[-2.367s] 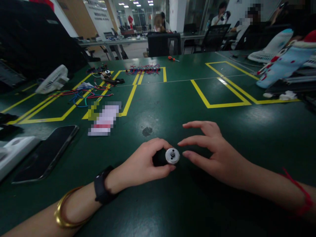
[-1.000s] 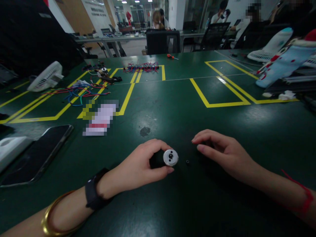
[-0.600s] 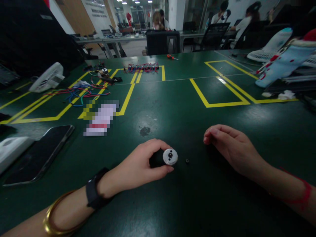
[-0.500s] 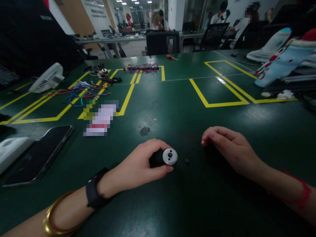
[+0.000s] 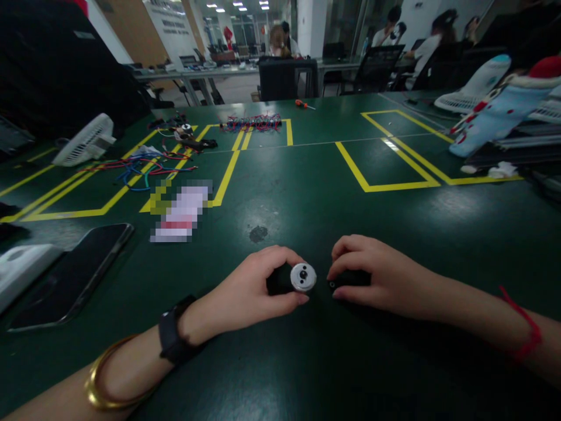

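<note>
My left hand [image 5: 263,286] grips a small silver cylindrical motor [image 5: 303,276] between thumb and index finger. Its round end face, with a centre hub and dark holes, points up toward me. Just right of it, a tiny dark ring-shaped part [image 5: 332,285] lies on the green table [image 5: 263,374]. My right hand [image 5: 372,272] has come down around that part, thumb on the near side and fingers on the far side. A gap shows between these fingertips, and whether they touch the part is hard to see.
At the left lie a phone [image 5: 74,275], a white power strip [image 5: 26,263], loose coloured wires [image 5: 149,166] and a white fan [image 5: 85,140]. An orange screwdriver [image 5: 302,104] and a wire bundle [image 5: 252,122] are at the back. A blue snowman-patterned object [image 5: 486,117] stands far right.
My right hand has moved left and its fingers have opened around the tiny ring-shaped part. My left hand keeps the motor in nearly the same place.
</note>
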Motion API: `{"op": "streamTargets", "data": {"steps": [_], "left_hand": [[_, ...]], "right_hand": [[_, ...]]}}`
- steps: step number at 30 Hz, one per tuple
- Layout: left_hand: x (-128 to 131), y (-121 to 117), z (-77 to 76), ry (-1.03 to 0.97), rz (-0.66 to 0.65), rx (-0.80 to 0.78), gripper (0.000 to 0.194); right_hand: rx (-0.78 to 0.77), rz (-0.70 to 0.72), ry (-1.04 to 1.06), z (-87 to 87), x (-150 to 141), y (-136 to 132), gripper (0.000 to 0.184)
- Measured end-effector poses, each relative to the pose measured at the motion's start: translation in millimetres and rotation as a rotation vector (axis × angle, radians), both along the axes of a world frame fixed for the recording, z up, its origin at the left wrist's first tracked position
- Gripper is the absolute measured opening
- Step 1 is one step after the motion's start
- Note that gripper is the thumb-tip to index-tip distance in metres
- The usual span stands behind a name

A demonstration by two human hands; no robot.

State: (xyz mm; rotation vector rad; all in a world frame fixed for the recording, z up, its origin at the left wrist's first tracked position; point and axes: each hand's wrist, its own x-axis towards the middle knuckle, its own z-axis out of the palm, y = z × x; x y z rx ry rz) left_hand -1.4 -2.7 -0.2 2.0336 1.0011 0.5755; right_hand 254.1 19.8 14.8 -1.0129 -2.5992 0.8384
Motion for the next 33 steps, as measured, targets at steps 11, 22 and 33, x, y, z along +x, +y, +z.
{"op": "streamTargets", "data": {"steps": [11, 22, 33], "left_hand": [[-0.3, -0.3, -2.0, 0.058, 0.002, 0.035, 0.023], [-0.2, 0.6, -0.8, 0.043, -0.013, 0.028, 0.023], [0.3, 0.0, 0.7, -0.004, -0.014, -0.01, 0.026]], "right_hand": [[0.085, -0.074, 0.277, 24.4, -37.9, -5.9, 0.009], [0.097, -0.027, 0.199, 26.0, -39.2, -9.8, 0.013], [-0.287, -0.346, 0.386, -4.0, 5.1, -2.7, 0.018]]}}
